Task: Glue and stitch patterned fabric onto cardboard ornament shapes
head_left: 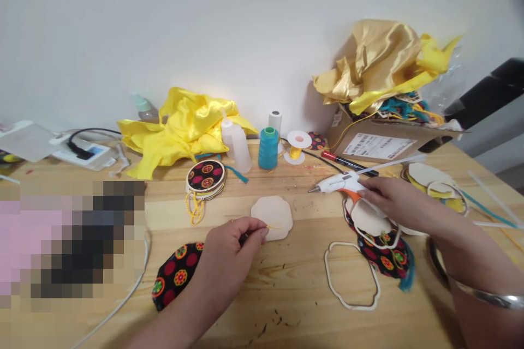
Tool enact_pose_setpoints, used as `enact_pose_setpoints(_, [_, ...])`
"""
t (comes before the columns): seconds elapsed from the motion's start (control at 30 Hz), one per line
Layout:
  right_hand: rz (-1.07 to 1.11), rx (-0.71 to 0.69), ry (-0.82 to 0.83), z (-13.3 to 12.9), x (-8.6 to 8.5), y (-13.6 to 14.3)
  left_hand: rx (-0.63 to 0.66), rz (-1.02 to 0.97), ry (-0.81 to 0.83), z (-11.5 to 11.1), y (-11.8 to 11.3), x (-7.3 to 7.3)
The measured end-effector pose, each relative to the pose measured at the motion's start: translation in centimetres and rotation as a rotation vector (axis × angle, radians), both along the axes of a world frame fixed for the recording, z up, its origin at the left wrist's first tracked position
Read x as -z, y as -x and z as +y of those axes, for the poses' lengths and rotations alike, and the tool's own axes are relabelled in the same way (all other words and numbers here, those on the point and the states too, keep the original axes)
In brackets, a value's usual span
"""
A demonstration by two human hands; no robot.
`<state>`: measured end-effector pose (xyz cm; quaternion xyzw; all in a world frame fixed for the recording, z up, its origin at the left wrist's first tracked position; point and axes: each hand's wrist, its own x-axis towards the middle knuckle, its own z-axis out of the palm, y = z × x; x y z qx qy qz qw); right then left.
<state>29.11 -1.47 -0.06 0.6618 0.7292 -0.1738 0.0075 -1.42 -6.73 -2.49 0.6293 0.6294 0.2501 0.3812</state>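
Note:
Over the lower edge of a pale scalloped wooden piece (273, 212), my left hand (241, 240) pinches a short yellow cord (274, 227) between thumb and fingertips. My right hand (385, 202) grips a white glue gun (338, 183) with an orange trigger, its nozzle pointing left. Below the gun lie another pale piece (368, 217) and a black patterned fabric (380, 256) with a teal tassel. A scalloped wooden outline frame (352, 305) rests to the left of that fabric. Part of a dark patterned fabric piece (178, 270) shows beside my left wrist.
Yellow satin (180, 125), squeeze bottles (241, 150), a teal thread cone (268, 150) and a yellow cord spool (295, 147) stand along the wall. A round patterned piece (206, 175) lies left of centre. A cardboard box (368, 139) with fabric sits back right. A white cable (123, 300) crosses the left.

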Motion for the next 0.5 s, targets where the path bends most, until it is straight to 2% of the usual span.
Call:
enact_pose_setpoints(0.13, [0.091,0.018,-0.102,-1.7,-1.0,-0.4,-0.014,0.013,0.015,0.0,0.1,-0.1])
enact_pose_setpoints(0.27, [0.328,0.078,-0.157,-3.6,-2.3,-0.1,-0.009,0.005,0.007,0.0,0.0,-0.1])
enact_pose_setpoints(0.37, [0.648,0.167,-0.068,-4.3,-2.3,0.6,0.007,0.004,0.001,0.0,0.1,0.0])
enact_pose_setpoints(0.5, [1.11,0.204,0.229,-3.8,-1.1,1.4,0.035,0.019,0.004,0.0,0.2,0.2])
